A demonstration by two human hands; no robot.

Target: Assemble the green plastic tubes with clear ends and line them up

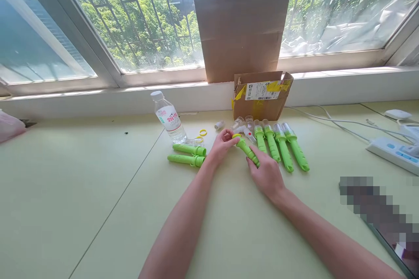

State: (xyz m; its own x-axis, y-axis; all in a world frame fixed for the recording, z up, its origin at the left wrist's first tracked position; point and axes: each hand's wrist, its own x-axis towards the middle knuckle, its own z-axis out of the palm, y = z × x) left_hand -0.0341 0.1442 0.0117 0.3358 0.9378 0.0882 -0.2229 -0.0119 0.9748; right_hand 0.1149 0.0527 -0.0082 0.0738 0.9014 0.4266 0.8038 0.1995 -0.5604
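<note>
My right hand grips the lower end of a green plastic handle that lies slanted on the pale yellow table. My left hand pinches the top end of the same handle, where a yellow ring sits. Right of it, several assembled green handles with clear caps lie in a row. Two bare green handles lie left of my left hand. Small clear caps and loose yellow rings lie behind my hands.
A water bottle stands behind the bare handles. An open cardboard box leans at the window sill. A white power strip with cables lies at the right. A dark device sits at the lower right edge.
</note>
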